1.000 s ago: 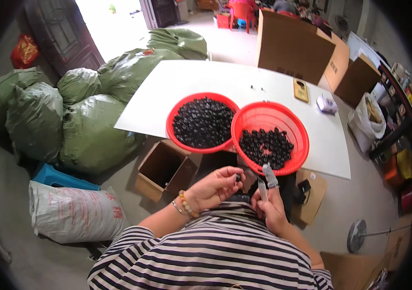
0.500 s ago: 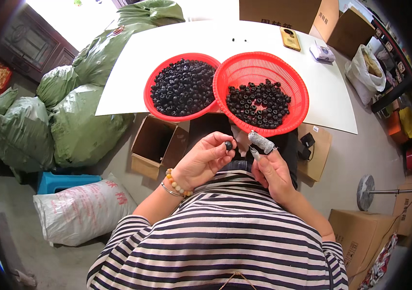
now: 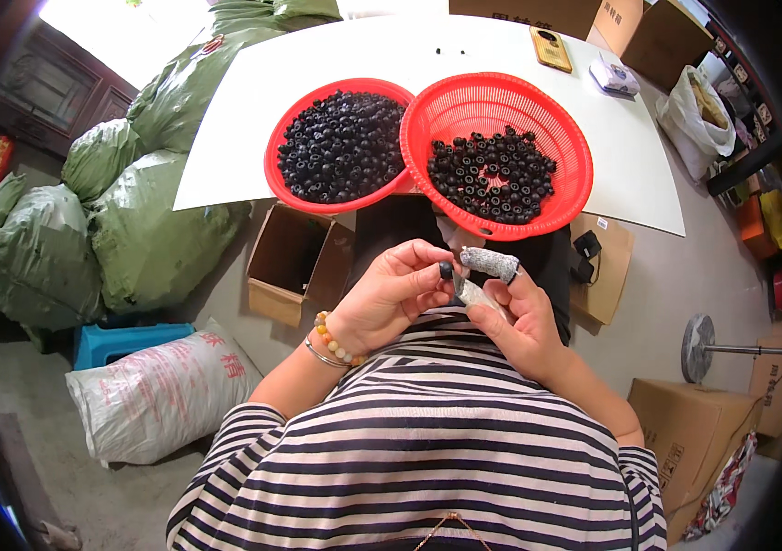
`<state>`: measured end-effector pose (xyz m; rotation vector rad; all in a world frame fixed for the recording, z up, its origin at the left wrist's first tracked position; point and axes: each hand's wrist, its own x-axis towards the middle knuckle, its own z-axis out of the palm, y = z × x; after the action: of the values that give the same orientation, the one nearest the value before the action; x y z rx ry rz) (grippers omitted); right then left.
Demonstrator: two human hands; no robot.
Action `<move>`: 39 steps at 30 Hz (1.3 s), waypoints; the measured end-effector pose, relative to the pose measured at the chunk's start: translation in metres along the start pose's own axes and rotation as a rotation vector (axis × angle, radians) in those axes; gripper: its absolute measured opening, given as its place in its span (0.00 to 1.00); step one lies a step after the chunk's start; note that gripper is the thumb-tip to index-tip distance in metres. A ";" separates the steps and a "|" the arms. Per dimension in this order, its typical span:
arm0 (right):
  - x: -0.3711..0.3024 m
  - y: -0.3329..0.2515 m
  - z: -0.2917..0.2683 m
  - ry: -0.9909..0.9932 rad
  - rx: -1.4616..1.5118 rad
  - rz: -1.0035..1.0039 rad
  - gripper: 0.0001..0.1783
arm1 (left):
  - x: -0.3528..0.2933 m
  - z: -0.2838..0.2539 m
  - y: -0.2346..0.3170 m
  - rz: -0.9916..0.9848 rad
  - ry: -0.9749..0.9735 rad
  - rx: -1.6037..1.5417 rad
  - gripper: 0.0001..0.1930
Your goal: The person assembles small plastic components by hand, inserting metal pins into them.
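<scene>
Left hand (image 3: pixel 386 298) grip pinches a small round black bead-like piece (image 3: pixel 447 270) at the fingertips, likely keeping it accessible to the slim white-wrapped tool (image 3: pixel 480 297) clamped by right hand (image 3: pixel 528 338).

Left hand (image 3: pixel 400 289) and right hand (image 3: pixel 519 317) close together, just short of table's (image 3: pixel 235 129) near edge. Left thumb and forefinger pinched, other fingers curled. Right forefinger (image 3: pixel 490 265), wrapped in grey-white, points toward left hand; right thumb pressed inward, remaining fingers apparently curled, partly hidden. Left forearm (image 3: pixel 292 387) and right forearm (image 3: pixel 597 395) slant inward.
</scene>
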<state>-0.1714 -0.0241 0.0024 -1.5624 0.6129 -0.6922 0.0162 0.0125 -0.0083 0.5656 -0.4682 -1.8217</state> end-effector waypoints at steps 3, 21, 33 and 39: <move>0.003 -0.002 0.004 0.012 -0.001 -0.051 0.22 | 0.000 0.003 -0.002 0.014 0.011 0.007 0.08; 0.006 -0.009 0.002 -0.021 0.074 -0.040 0.19 | 0.002 0.006 0.000 0.016 0.021 0.078 0.07; 0.006 -0.010 0.006 -0.001 0.239 -0.029 0.16 | 0.002 0.002 -0.004 0.014 0.058 0.110 0.05; 0.006 -0.005 0.006 -0.006 0.348 -0.027 0.16 | 0.004 0.001 -0.004 0.033 0.017 0.110 0.05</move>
<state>-0.1630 -0.0240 0.0075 -1.2502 0.4401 -0.7695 0.0116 0.0095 -0.0108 0.6444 -0.5662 -1.7662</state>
